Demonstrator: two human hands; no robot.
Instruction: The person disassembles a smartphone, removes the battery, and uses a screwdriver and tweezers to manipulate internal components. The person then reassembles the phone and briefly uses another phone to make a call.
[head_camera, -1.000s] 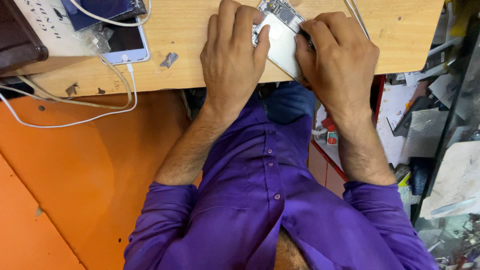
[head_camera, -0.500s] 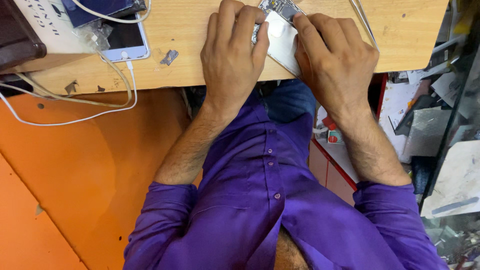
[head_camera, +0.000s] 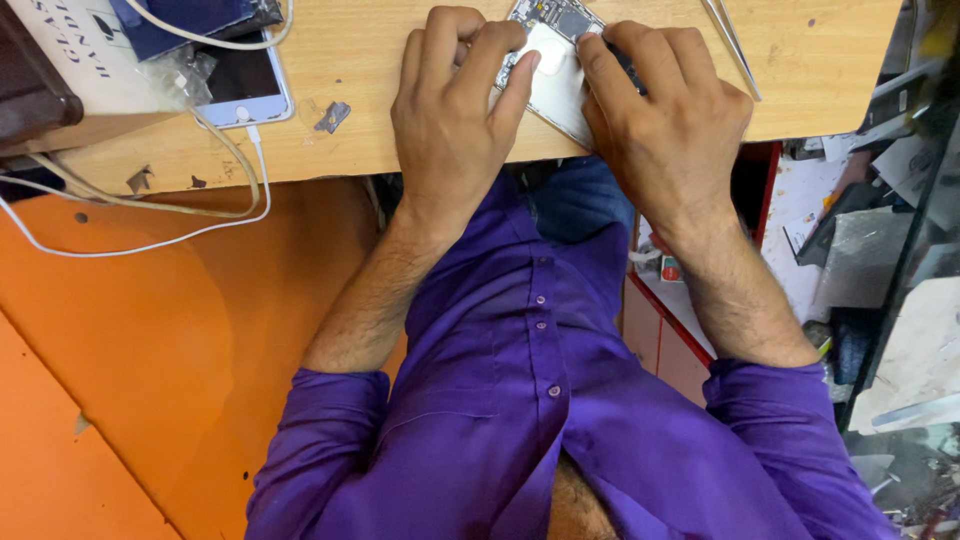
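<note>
An opened phone (head_camera: 556, 72) with a silver inner plate and an exposed circuit board at its far end lies on the wooden table (head_camera: 820, 70). My left hand (head_camera: 455, 110) rests over its left side, thumb pressed on the plate. My right hand (head_camera: 665, 115) covers its right side, fingers curled against the edge, with a thin dark tool partly hidden under them. Both forearms come out of rolled purple sleeves.
A white phone (head_camera: 243, 85) on a white cable (head_camera: 150, 240) lies at the table's left, next to a white box (head_camera: 75, 50) and a dark box (head_camera: 30, 85). Metal tweezers (head_camera: 732, 40) lie at the right. Orange floor is left; cluttered shelves are right.
Both hands shifted slightly on the opened phone; my right hand's fingers moved a little further over its right edge. The phone stayed in place.
</note>
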